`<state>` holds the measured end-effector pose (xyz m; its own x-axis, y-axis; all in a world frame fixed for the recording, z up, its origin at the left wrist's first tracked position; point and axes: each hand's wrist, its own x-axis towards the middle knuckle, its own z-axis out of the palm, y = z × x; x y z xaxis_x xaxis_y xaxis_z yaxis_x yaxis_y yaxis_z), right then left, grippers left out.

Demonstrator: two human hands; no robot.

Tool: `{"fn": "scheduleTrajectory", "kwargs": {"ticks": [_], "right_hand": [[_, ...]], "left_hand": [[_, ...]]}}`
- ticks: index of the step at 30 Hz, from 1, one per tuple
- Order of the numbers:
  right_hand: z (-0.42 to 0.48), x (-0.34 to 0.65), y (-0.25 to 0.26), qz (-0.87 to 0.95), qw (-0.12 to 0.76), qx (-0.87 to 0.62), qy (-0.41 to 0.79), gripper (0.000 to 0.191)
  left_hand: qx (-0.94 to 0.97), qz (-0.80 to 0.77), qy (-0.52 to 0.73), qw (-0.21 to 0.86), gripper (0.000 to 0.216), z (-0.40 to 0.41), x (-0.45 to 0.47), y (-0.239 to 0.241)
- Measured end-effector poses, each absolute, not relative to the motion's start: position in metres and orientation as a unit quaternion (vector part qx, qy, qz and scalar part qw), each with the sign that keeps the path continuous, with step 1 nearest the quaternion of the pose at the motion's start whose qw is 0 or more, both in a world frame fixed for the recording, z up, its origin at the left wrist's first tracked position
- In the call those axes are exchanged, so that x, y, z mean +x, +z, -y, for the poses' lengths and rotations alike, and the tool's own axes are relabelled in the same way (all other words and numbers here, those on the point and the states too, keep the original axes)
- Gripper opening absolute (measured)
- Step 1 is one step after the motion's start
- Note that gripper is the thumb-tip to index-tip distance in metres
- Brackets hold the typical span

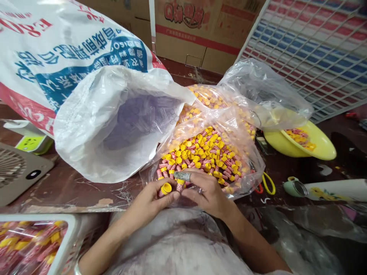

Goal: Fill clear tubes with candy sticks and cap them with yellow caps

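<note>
My left hand [156, 198] is closed on a small pink patterned tube with a yellow cap [166, 188]; its cap faces up between the thumb and fingers. Beside it, my right hand [210, 191] has its index finger and thumb curled around a second yellow-capped pink tube [180, 186]. Grey patterned tape [182, 175] wraps that index finger. Just beyond both hands, a clear plastic bag [252, 168] lies open, full of loose capped tubes [206, 149]. My fingers partly hide the nearest ones.
A large white woven sack [86, 152] gapes at the left. A yellow bowl [323, 147] holds more pieces on the right, near yellow-handled scissors [269, 184] and a floral bottle [335, 190]. A white basket [71, 225] and a fan [20, 172] are at left; cartons [197, 42] stand behind.
</note>
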<state>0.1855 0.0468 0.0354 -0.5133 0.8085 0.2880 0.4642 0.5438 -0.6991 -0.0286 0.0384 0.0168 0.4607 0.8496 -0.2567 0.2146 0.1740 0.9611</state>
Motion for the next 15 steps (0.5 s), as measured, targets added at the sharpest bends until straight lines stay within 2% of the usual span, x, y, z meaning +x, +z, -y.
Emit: {"fn": "scheduleTrajectory", "kwargs": {"ticks": [4, 9, 11, 13, 14, 15], "right_hand": [[-0.04, 0.173, 0.016, 0.854, 0.323, -0.379, 0.154, 0.058], [-0.039, 0.157, 0.008, 0.842, 0.354, -0.391, 0.115, 0.062], [-0.043, 0.161, 0.014, 0.857, 0.329, -0.375, 0.129, 0.074], [-0.048, 0.173, 0.019, 0.86, 0.293, -0.392, 0.141, 0.09], [-0.051, 0.182, 0.02, 0.85, 0.288, -0.418, 0.141, 0.091], [-0.054, 0.191, 0.019, 0.832, 0.292, -0.451, 0.135, 0.085]], "left_hand": [[0.463, -0.441, 0.321, 0.699, 0.037, -0.037, -0.017, 0.012], [0.426, -0.39, 0.351, 0.737, 0.038, -0.045, -0.008, 0.011], [0.461, -0.382, 0.335, 0.728, 0.034, -0.056, -0.012, 0.016], [0.538, -0.429, 0.308, 0.657, 0.026, -0.075, -0.023, 0.023], [0.586, -0.477, 0.299, 0.583, 0.024, -0.088, -0.03, 0.027], [0.639, -0.531, 0.285, 0.478, 0.022, -0.103, -0.037, 0.031]]}}
